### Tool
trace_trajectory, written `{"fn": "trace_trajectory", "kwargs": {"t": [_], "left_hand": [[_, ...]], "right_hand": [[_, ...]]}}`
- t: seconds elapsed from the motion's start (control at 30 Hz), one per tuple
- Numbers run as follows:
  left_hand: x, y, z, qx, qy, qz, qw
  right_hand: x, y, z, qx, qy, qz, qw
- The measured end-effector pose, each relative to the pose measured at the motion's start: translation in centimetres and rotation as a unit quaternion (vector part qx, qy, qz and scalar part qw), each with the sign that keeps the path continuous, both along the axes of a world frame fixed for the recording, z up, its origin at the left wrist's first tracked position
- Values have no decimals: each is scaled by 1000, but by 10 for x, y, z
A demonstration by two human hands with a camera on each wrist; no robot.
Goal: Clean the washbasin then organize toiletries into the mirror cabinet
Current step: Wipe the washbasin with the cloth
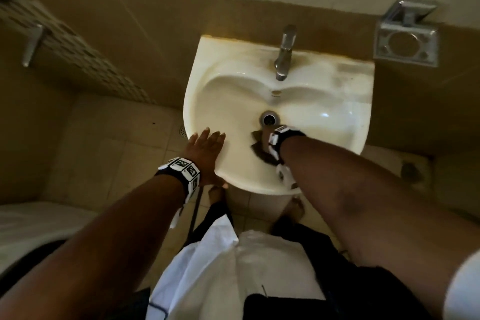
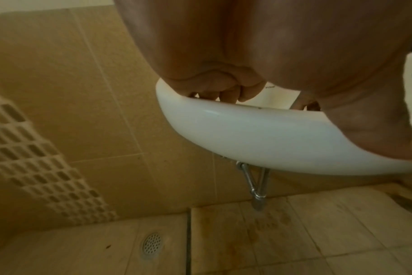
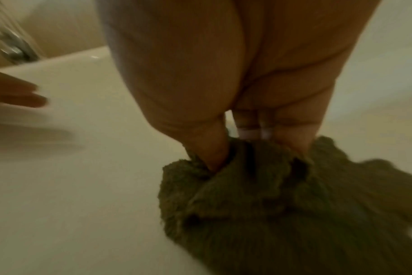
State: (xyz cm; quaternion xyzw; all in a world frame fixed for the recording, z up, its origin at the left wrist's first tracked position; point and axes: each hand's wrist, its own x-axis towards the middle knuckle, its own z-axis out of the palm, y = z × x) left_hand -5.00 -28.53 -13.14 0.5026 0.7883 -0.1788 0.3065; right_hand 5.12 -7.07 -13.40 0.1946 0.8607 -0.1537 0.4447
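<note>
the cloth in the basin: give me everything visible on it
The cloth is dark olive-brown with a nubbly, terry-like texture, bunched into folds rather than spread flat. It lies on the inner slope of the white washbasin, just on the person's side of the drain. The right hand presses down on it, fingertips dug into the folds. Whether it is wet cannot be told.

A washbasin (image 1: pixel 324 91) is fixed to the far wall, tap (image 1: pixel 284 53) at its far edge, drain (image 1: pixel 269 118) in the bowl, cloth (image 1: pixel 261 147) just near of the drain, holder (image 1: pixel 406 41) on the wall right.
</note>
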Motion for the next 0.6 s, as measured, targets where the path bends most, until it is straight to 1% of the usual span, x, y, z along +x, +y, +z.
{"fn": "trace_trajectory", "kwargs": {"t": [0.07,0.1,0.17,0.23,0.3,0.37,0.4,0.43,0.5,0.53,0.6], "left_hand": [[24,-3,1,-6,18,7,1000],[41,0,0,-5,25,6,1000],[71,7,-2,-14,17,12,1000],[102,23,-6,-19,-9,32,999],[130,43,-8,-14,-38,38,998],[154,65,-5,-5,-68,15,998],[163,77,-2,3,-85,7,996],[170,90,2,16,-100,5,995],[172,120,9,56,-117,12,991],[168,136,14,76,-112,16,991],[151,167,21,110,-80,18,991]], "right_hand": [[2,-23,5,-66,78,38,994],[7,-28,8,-83,91,69,990],[21,-33,15,-111,58,132,983],[50,-10,17,-120,21,165,979],[80,33,25,-92,0,153,984],[103,83,34,-37,-4,171,985],[108,107,37,1,15,169,986],[112,134,32,24,55,147,987],[116,166,29,30,106,72,991],[114,177,27,30,137,49,989],[105,185,45,67,218,15,974]]}}
